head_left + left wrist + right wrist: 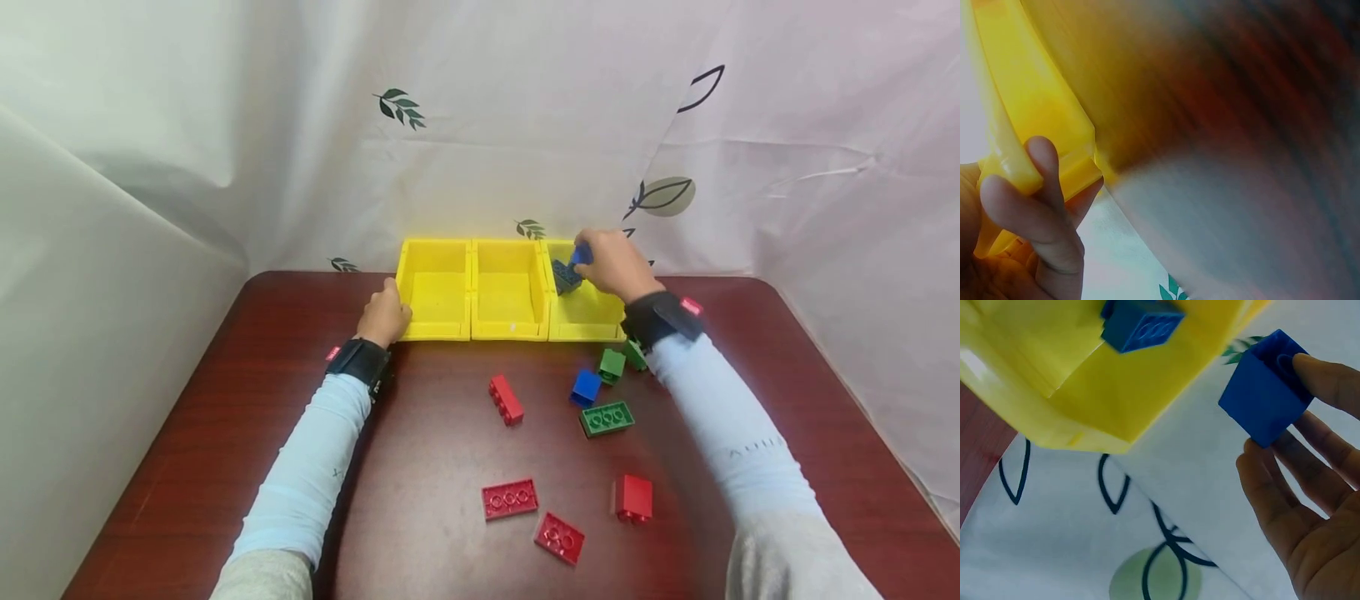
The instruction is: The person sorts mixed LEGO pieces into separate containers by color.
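My right hand (617, 265) pinches a blue brick (1267, 390) between thumb and fingers, above the right compartment of the row of yellow bins (510, 331). Inside that compartment lie dark blue bricks (565, 276), also seen in the right wrist view as a blue brick (1141, 326) against the yellow wall. At the row's left end my left hand (384, 314) grips the side of the left bin. The left wrist view shows the thumb and fingers (1054, 212) curled round its yellow rim (1013, 150). The left and middle compartments hold no bricks.
On the dark red table (420, 500) lie a blue brick (586, 388), green bricks (607, 419) near the right bin, and several red bricks (510, 499) towards the front. A white patterned cloth (480, 125) hangs behind the bins and at both sides.
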`<state>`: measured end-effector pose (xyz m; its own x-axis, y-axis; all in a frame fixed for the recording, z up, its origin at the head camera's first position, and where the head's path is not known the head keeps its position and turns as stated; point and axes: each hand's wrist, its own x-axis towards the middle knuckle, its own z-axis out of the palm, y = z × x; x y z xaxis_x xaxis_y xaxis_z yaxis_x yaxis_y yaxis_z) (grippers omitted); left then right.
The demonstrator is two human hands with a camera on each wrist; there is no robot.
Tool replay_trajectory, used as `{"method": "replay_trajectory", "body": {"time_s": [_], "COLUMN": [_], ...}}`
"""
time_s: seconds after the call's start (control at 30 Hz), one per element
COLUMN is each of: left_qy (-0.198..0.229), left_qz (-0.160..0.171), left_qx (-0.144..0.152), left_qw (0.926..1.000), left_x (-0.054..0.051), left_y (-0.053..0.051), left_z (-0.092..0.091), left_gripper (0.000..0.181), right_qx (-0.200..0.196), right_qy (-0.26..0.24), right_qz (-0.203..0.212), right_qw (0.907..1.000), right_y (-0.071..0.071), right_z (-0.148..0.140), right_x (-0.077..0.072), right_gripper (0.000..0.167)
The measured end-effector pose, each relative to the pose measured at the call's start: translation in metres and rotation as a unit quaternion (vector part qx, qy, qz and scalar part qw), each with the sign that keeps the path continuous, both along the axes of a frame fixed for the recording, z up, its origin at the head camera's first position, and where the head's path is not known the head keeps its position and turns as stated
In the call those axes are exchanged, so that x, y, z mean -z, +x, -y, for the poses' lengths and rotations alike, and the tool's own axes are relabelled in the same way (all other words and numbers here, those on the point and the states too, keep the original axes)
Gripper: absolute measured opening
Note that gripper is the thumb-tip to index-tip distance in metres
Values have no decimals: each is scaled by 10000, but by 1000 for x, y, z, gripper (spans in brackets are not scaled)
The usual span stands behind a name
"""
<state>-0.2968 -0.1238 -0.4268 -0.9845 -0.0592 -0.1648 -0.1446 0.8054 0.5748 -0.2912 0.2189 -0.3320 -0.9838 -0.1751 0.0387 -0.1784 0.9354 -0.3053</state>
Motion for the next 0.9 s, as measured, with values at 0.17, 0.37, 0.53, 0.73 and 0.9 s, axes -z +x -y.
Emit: {"method": "replay_trajectory", "body": {"time_s": [0.17, 0.37, 0.53, 0.73, 0.9], "left_qy": [23, -25, -72, -80, -78], "left_qz": [69, 103, 86, 99, 45], "left_qx": [-3, 27, 2, -18, -32], "left_qw": [10000, 9999, 9999, 9999, 10000], "left_x": [3, 6, 3, 3, 2], "left_y": [-2, -5, -5, -7, -10], "left_z": [0, 1, -1, -1, -1], "left_gripper": [43, 44, 44, 44, 44], "right_qx": [341, 441, 474, 516, 454], "right_qy": [161, 232, 249, 156, 142], "right_qz": [468, 582, 663, 669, 472], "right_qw": [9982, 9971, 9964, 9963, 9978], "right_y": [-37, -61, -68, -72, -74], "right_z": [6, 12, 14, 15, 16], "right_x": [10, 31, 37, 40, 43], "right_gripper": [39, 33, 33, 33, 30]}}
